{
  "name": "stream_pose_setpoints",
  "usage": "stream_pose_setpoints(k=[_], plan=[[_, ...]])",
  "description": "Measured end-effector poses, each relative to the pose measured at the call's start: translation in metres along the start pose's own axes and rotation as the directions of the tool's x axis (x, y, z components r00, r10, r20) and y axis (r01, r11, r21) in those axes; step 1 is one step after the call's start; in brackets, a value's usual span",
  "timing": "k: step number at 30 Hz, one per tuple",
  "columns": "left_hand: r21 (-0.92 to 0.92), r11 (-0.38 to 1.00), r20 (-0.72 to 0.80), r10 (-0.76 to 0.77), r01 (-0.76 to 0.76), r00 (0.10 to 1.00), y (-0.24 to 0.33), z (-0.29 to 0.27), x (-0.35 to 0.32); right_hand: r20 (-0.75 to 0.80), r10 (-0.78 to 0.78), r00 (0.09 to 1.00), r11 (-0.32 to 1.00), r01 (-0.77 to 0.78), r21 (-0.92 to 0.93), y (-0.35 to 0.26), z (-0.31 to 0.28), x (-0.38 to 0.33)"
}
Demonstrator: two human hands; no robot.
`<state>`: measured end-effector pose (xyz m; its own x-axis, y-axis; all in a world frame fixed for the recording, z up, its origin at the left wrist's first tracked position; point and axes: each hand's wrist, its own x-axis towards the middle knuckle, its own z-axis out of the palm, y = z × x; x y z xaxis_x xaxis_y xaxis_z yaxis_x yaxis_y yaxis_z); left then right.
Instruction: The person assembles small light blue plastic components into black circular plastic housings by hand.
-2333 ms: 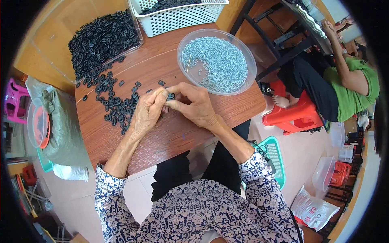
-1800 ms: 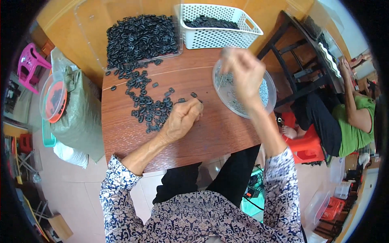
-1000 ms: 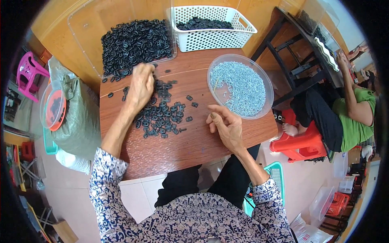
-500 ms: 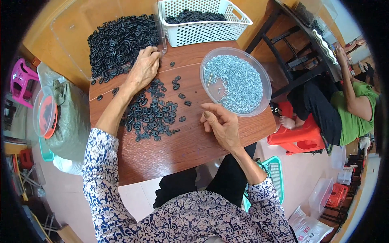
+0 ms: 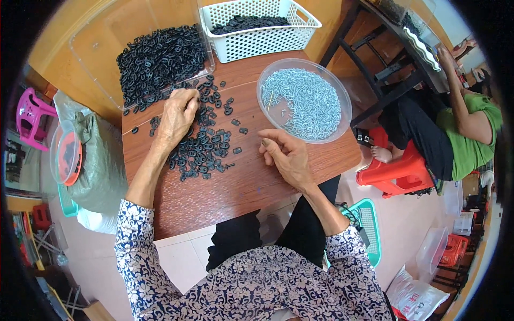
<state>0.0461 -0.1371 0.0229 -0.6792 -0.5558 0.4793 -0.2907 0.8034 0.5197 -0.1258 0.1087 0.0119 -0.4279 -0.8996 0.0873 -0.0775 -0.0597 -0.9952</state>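
My left hand [image 5: 181, 111] is closed, its curled fingers down among small black plastic pieces with two holes [image 5: 206, 147] on the brown table; its fingertips are hidden. Just beyond it, a heap of the same pieces [image 5: 160, 59] fills a clear plastic tray [image 5: 213, 56], and several lie loose at the tray's front edge. My right hand [image 5: 288, 158] hovers over the table, fingers loosely bent and apart, with nothing visible in them. Beside it stands a round clear tub [image 5: 347, 109] of small silvery-blue screw-like pieces [image 5: 308, 99]. A thin dark pin-like piece [image 5: 230, 165] lies near the scattered pieces.
A white perforated basket [image 5: 262, 45] with more black pieces stands at the table's back. Left of the table [image 5: 198, 214] are a sack [image 5: 99, 155] and a pink stool [image 5: 33, 117]. At right, a person in green sits near a red stool [image 5: 399, 171]. A green basket [image 5: 369, 230] is below.
My left hand has come back from the tray's edge toward me, and more black pieces now lie on the table beside it. The right hand keeps its pose; the view has shifted slightly.
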Motion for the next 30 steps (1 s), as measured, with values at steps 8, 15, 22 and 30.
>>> stream_pose_setpoints(k=[8,15,22,30], plan=[[0.060,0.987,0.193,0.132,-0.146,0.972,0.028,0.030,0.036,0.000,-0.027,1.000,0.999,0.027,0.027,0.000,0.000,0.000],[0.244,0.953,0.452,0.050,-0.177,0.891,0.031,0.047,0.056,-0.004,-0.042,0.999,0.999,0.042,0.014,-0.002,0.000,-0.001],[0.186,0.973,0.496,0.026,-0.135,0.868,0.043,0.043,0.053,0.026,-0.026,0.999,1.000,0.026,0.009,0.002,-0.001,-0.002],[-0.595,0.649,0.405,-0.266,0.473,0.875,0.078,0.038,0.000,-0.077,-0.056,0.995,0.998,0.058,0.022,0.002,-0.002,-0.001]])
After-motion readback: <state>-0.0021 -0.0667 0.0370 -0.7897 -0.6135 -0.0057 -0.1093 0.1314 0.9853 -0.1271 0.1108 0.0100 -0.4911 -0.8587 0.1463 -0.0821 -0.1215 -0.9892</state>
